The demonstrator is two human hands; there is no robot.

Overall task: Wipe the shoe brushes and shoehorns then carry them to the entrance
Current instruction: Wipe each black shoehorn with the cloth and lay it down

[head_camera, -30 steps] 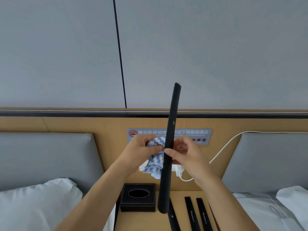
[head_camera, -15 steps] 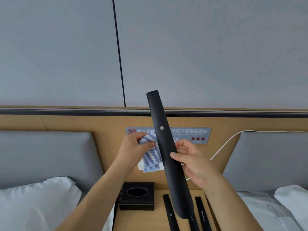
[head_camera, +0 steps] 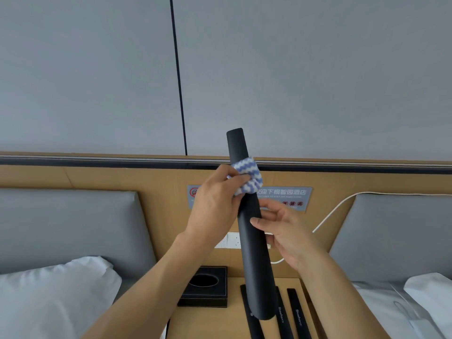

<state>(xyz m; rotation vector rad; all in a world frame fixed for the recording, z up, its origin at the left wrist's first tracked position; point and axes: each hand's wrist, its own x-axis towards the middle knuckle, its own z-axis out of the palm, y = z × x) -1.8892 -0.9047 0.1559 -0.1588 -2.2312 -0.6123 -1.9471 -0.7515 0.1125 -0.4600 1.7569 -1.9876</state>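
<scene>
The left hand (head_camera: 215, 196) presses a blue-and-white zigzag cloth (head_camera: 248, 178) around a long black plastic shoehorn (head_camera: 249, 231), held nearly upright. The right hand (head_camera: 286, 233) pinches its middle.

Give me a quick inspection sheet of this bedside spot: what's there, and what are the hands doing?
Surface: wooden nightstand between two beds.
Job's things: long black shoehorn held nearly upright; three more black shoehorns lying flat on the nightstand.
Clutter: black tissue box.
Hands: left hand presses a blue-and-white cloth around the upper shoehorn; right hand grips its middle.
Cables: white cable along the headboard.
Surroundings: grey wall, wooden headboard with sign, white pillows.
</scene>
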